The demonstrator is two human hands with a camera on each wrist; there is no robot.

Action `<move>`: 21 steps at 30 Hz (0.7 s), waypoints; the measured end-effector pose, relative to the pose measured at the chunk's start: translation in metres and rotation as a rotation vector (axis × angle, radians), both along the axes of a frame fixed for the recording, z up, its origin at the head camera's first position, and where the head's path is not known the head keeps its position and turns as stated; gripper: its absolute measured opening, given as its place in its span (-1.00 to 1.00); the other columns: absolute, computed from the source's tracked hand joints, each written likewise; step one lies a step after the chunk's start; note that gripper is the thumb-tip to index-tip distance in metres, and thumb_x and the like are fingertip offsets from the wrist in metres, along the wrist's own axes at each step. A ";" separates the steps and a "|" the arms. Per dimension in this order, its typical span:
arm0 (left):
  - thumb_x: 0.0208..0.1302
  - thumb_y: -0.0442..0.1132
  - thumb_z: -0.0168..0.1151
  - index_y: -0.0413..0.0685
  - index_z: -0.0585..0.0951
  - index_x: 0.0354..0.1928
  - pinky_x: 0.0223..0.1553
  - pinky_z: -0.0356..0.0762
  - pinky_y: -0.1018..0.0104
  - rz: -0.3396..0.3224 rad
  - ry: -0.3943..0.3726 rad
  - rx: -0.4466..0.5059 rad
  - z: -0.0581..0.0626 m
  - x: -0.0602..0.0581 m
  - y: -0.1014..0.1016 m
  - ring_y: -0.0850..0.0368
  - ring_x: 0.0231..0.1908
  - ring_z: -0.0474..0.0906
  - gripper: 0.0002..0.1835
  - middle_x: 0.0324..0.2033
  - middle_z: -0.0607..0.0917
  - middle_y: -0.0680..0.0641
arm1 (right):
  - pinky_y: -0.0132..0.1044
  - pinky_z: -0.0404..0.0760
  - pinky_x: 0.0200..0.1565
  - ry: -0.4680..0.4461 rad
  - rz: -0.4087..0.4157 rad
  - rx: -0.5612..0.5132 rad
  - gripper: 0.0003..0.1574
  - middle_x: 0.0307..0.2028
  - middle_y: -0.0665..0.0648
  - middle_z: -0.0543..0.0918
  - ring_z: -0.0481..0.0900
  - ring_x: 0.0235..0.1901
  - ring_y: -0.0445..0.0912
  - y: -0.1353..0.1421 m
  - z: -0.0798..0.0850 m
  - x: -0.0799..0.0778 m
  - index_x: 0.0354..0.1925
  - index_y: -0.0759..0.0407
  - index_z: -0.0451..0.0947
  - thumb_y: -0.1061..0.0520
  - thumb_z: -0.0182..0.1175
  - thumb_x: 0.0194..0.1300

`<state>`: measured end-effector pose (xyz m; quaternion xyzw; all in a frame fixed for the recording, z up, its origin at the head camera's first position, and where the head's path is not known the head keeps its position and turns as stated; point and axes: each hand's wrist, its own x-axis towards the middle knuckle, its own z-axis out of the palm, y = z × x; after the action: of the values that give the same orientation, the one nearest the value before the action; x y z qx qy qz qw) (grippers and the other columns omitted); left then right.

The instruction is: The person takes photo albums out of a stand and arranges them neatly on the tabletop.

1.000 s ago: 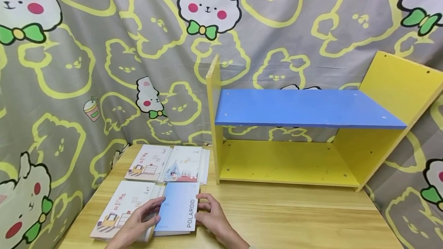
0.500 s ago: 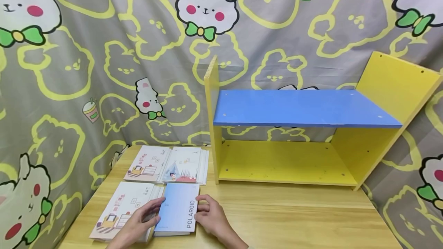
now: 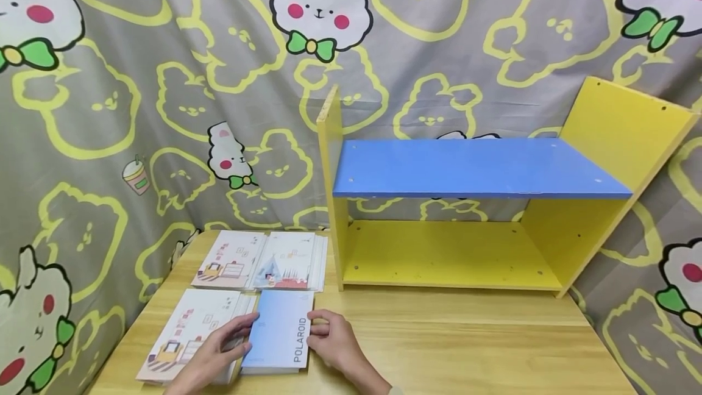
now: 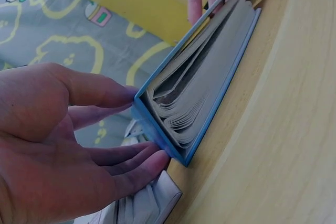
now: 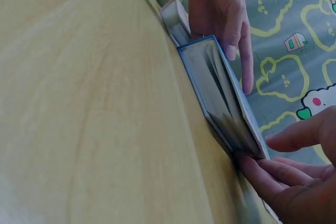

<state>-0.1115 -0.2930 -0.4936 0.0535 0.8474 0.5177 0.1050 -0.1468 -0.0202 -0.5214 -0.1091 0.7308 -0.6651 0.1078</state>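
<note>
A blue-and-white photo album (image 3: 281, 329) lettered POLAROID lies on the table, its cover slightly raised at the right in the wrist views. My left hand (image 3: 222, 346) holds its left side, thumb and fingers at the spine (image 4: 157, 129). On the opposite side, my right hand (image 3: 337, 341) pinches the cover's edge, with fingers (image 5: 257, 174) under it and the thumb above. Loose page edges (image 5: 210, 77) show between the covers. Left of it, partly behind my left hand, sits a stack of white illustrated albums (image 3: 183, 328).
Two more stacks of white albums (image 3: 227, 258) lie behind, one with a tent picture (image 3: 285, 261) beside the shelf. A yellow shelf unit with a blue board (image 3: 477, 166) stands at the back right of the wooden table (image 3: 466, 346). A patterned curtain (image 3: 263, 108) hangs behind.
The head view has shifted slightly, so the scene sits a little further left. Both hands stay at the sides of the blue photo album with hardly any movement.
</note>
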 end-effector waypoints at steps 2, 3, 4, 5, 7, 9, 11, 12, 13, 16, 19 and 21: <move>0.42 -0.32 0.29 -0.43 0.33 0.44 0.16 0.59 0.21 -0.012 0.005 0.001 0.000 0.000 -0.001 -0.36 0.27 0.45 -0.36 0.37 0.39 -0.47 | -0.20 0.77 -0.18 -0.004 0.004 0.008 -0.49 -0.21 0.27 0.79 0.78 -0.20 0.03 0.000 0.001 0.000 0.08 0.30 0.65 0.45 0.34 0.11; 0.41 -0.33 0.29 -0.43 0.33 0.43 0.16 0.59 0.22 -0.018 0.005 0.002 0.000 0.000 -0.002 -0.37 0.27 0.45 -0.36 0.37 0.39 -0.47 | -0.19 0.76 -0.17 -0.004 0.006 0.016 -0.50 -0.22 0.26 0.80 0.78 -0.19 0.03 0.001 0.002 0.000 0.07 0.29 0.65 0.44 0.35 0.12; 0.41 -0.32 0.29 -0.43 0.33 0.43 0.16 0.59 0.22 -0.021 0.005 0.001 0.000 0.000 -0.002 -0.37 0.27 0.45 -0.36 0.37 0.39 -0.47 | -0.18 0.76 -0.16 -0.004 0.008 0.024 -0.52 -0.22 0.26 0.80 0.78 -0.19 0.03 0.001 0.003 0.000 0.07 0.29 0.66 0.43 0.35 0.13; 0.41 -0.32 0.30 -0.43 0.33 0.43 0.16 0.59 0.19 -0.024 0.005 -0.001 0.000 -0.001 -0.002 -0.37 0.26 0.45 -0.36 0.37 0.39 -0.47 | -0.17 0.76 -0.16 -0.002 0.011 0.035 -0.53 -0.23 0.25 0.80 0.78 -0.19 0.02 0.001 0.004 0.000 0.07 0.28 0.66 0.41 0.35 0.14; 0.40 -0.31 0.31 -0.42 0.34 0.43 0.17 0.59 0.12 -0.023 0.001 -0.013 0.001 -0.002 -0.002 -0.38 0.26 0.46 -0.35 0.36 0.40 -0.47 | -0.17 0.75 -0.15 0.000 0.022 0.057 -0.53 -0.24 0.23 0.80 0.77 -0.19 0.00 0.003 0.007 0.000 0.08 0.26 0.66 0.38 0.35 0.17; 0.39 -0.30 0.32 -0.41 0.36 0.42 0.18 0.57 0.01 -0.015 -0.010 -0.026 0.002 -0.003 -0.001 -0.39 0.26 0.45 -0.36 0.35 0.40 -0.48 | -0.14 0.74 -0.13 -0.003 0.037 0.070 -0.53 -0.24 0.21 0.80 0.77 -0.18 -0.01 0.006 0.009 -0.001 0.11 0.26 0.64 0.35 0.34 0.20; 0.39 -0.29 0.33 -0.37 0.39 0.41 0.20 0.55 -0.07 0.006 -0.029 -0.040 0.004 -0.004 0.000 -0.38 0.26 0.45 -0.37 0.35 0.42 -0.45 | -0.10 0.73 -0.08 -0.001 0.052 0.077 -0.51 -0.23 0.20 0.80 0.77 -0.17 0.00 0.009 0.011 -0.001 0.14 0.26 0.62 0.33 0.33 0.21; 0.39 -0.28 0.33 -0.34 0.41 0.40 0.21 0.53 -0.10 0.022 -0.037 -0.050 0.006 -0.005 0.001 -0.38 0.27 0.45 -0.39 0.35 0.43 -0.43 | -0.08 0.73 -0.06 0.000 0.061 0.074 -0.50 -0.22 0.21 0.80 0.76 -0.15 0.01 0.011 0.011 -0.002 0.16 0.27 0.60 0.33 0.33 0.23; 0.39 -0.28 0.32 -0.33 0.42 0.40 0.22 0.52 -0.12 0.032 -0.041 -0.054 0.007 -0.006 0.002 -0.38 0.28 0.44 -0.40 0.35 0.44 -0.42 | -0.06 0.72 -0.05 0.004 0.067 0.072 -0.50 -0.21 0.21 0.80 0.76 -0.14 0.03 0.013 0.012 -0.002 0.17 0.28 0.59 0.33 0.32 0.23; 0.42 -0.26 0.30 -0.31 0.45 0.38 0.24 0.50 -0.16 0.057 -0.027 -0.073 0.012 -0.008 0.005 -0.39 0.29 0.42 -0.45 0.34 0.47 -0.38 | -0.08 0.73 -0.04 0.021 0.078 0.056 -0.47 -0.17 0.24 0.79 0.75 -0.12 0.06 0.020 0.013 -0.004 0.20 0.31 0.56 0.33 0.31 0.24; 0.44 -0.30 0.27 -0.31 0.47 0.36 0.26 0.48 -0.18 0.081 0.012 -0.070 0.015 -0.010 0.006 -0.41 0.31 0.38 -0.49 0.33 0.48 -0.38 | -0.15 0.74 -0.07 0.042 0.084 0.035 -0.45 -0.11 0.29 0.76 0.73 -0.09 0.08 0.029 0.016 -0.007 0.23 0.36 0.54 0.34 0.30 0.26; 0.44 -0.34 0.26 -0.30 0.49 0.34 0.26 0.49 -0.16 0.101 0.040 -0.064 0.016 -0.013 0.008 -0.41 0.33 0.37 -0.52 0.33 0.48 -0.36 | -0.19 0.73 -0.05 0.058 0.083 0.026 -0.44 -0.07 0.32 0.74 0.72 -0.07 0.10 0.036 0.019 -0.008 0.24 0.39 0.52 0.34 0.30 0.27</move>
<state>-0.1244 -0.2853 -0.4774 0.0175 0.8671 0.4937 0.0635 -0.1552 0.0161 -0.5029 -0.1570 0.7371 -0.6470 0.1157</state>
